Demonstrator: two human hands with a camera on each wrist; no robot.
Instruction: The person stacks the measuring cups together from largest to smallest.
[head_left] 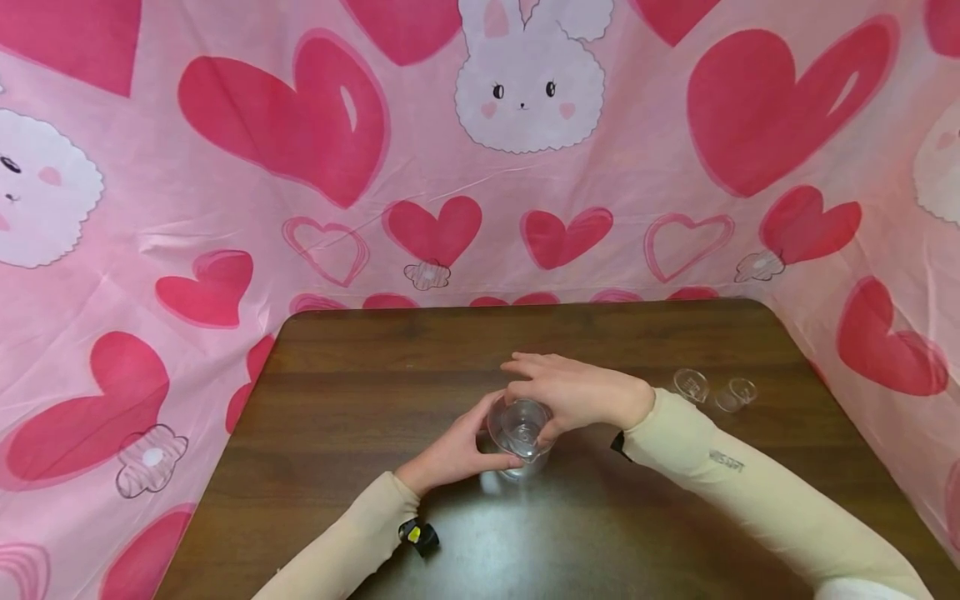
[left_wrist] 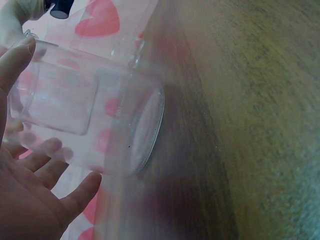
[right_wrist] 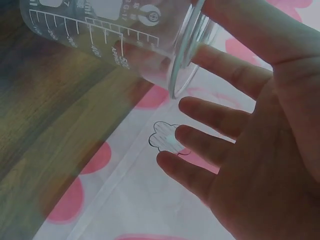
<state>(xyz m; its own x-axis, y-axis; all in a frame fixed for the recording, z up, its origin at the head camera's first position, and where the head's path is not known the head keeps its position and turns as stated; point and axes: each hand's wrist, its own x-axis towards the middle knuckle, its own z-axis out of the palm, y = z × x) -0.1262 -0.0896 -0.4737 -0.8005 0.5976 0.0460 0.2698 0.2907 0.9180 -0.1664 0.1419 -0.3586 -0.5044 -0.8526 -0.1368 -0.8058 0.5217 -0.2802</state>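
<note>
A large clear glass beaker (head_left: 517, 472) with white graduation marks stands at the middle of the wooden table. My left hand (head_left: 459, 446) holds it round the upper side, thumb on the near side and fingers apart in the left wrist view. Inside its upper part sits a smaller glass beaker (left_wrist: 62, 102), its bottom well above the large one's base. From above, my right hand (head_left: 573, 396) pinches the smaller beaker's rim between thumb and index finger. The other right fingers (right_wrist: 215, 117) are spread, off the glass.
Two small glass beakers, one (head_left: 691, 385) beside the other (head_left: 737, 396), are at the right of the brown wooden table (head_left: 360, 367), beyond my right forearm. A pink cloth (head_left: 420, 158) with hearts and rabbits hangs round the table's back and sides.
</note>
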